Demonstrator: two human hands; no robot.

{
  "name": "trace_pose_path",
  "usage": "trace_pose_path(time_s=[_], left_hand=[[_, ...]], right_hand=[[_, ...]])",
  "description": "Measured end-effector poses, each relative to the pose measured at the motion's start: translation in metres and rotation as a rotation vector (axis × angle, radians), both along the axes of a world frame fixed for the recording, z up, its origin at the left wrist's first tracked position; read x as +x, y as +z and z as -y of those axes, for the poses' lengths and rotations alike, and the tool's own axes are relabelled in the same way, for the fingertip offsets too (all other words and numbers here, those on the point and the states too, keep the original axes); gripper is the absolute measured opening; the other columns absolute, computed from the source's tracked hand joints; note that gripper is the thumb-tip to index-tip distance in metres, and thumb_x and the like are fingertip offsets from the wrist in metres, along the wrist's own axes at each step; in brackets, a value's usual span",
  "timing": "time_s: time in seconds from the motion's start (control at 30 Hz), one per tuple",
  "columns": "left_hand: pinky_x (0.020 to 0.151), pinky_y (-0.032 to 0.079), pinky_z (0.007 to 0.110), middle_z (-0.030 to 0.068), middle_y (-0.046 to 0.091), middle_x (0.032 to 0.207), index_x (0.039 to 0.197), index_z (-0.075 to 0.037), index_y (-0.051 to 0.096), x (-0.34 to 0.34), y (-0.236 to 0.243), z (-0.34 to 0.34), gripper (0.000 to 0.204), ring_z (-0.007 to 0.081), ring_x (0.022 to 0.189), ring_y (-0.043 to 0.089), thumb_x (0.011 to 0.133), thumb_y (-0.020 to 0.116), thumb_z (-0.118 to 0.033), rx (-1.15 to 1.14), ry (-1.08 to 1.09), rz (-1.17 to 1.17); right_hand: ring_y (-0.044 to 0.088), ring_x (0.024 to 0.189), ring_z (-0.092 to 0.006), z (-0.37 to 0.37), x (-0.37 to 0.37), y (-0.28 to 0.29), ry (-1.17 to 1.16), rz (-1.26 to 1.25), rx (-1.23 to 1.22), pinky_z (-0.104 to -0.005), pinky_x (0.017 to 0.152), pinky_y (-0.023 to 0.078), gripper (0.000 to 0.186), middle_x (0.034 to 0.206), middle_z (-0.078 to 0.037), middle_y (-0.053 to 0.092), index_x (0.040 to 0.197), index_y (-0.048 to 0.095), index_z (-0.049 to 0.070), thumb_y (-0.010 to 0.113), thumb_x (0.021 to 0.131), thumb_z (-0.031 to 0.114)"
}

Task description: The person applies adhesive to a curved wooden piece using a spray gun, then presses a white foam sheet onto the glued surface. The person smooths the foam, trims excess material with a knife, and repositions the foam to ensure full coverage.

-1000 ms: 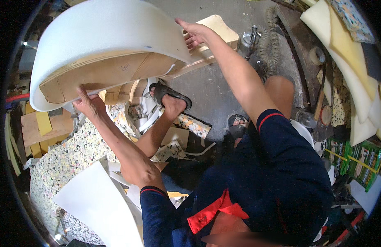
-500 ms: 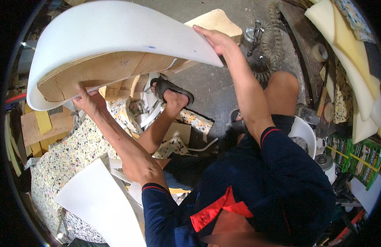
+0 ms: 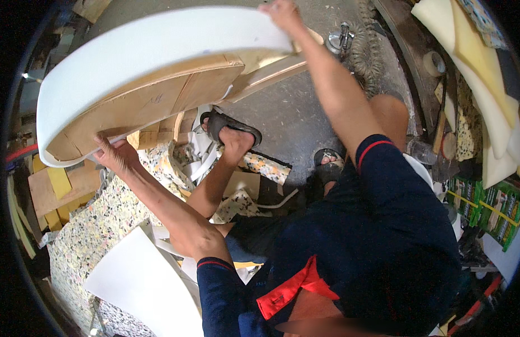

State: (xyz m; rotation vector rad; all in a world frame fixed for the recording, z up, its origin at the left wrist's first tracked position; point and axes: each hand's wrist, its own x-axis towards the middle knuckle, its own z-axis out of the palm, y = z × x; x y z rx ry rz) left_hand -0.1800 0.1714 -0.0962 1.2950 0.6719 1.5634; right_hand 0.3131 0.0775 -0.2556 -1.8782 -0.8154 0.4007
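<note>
Overhead, curved plywood shell (image 3: 159, 106) with white foam pad (image 3: 142, 50) on top was held up tilted, in front of person, above floor. Left hand (image 3: 116, 156) gripped shell's lower left edge, fingers curled under rim. Right hand (image 3: 282, 12) pressed on foam's far right end, fingers closed over edge. Below: sandalled foot (image 3: 233, 132) on concrete floor (image 3: 294, 112), speckled foam block (image 3: 97, 224) left, white foam sheet (image 3: 142, 281) near lap, foam stack (image 3: 485, 84) right.

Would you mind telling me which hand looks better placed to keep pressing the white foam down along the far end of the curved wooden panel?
Right, probably. The right hand already lies on the white foam at its far edge, while the left hand grips the curved wooden panel from below at the near end.
</note>
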Motion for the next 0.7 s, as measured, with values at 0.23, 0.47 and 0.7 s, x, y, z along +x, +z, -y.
trace_pose_path(time_s=[0.23,0.47,0.7], left_hand=[[0.085,0.059,0.037,0.0095,0.065,0.119,0.121,-0.006,0.055,0.002,0.003,0.001,0.044,0.0207,0.106,0.063,0.088,0.079,-0.022,-0.026,-0.026,0.016],[0.085,0.059,0.039,0.0106,0.064,0.121,0.121,-0.006,0.055,0.006,0.002,0.005,0.042,0.0219,0.107,0.063,0.090,0.077,-0.023,-0.007,-0.002,0.030],[0.082,0.051,0.035,0.0110,0.063,0.113,0.124,0.000,0.052,0.009,-0.002,0.015,0.059,0.0187,0.095,0.060,0.085,0.082,-0.035,-0.099,0.419,-0.412]], right_hand=[[0.069,0.098,-0.0381,-0.029,-0.134,-0.071,-0.075,-0.167,0.093,-0.0469,0.084,0.053,0.045,0.101,-0.023,0.072,0.100,0.068,0.003,0.069,0.086,0.046],[0.068,0.082,-0.0323,-0.042,-0.143,-0.100,0.238,-0.175,0.222,-0.0417,0.070,0.054,0.038,0.097,-0.017,0.070,0.104,0.068,0.003,0.058,0.096,0.039],[0.052,0.131,-0.0276,0.046,-0.037,-0.010,-0.088,-0.742,-0.008,-0.0430,0.112,0.039,0.058,0.140,-0.017,0.056,0.141,0.050,-0.003,0.047,0.103,0.040]])
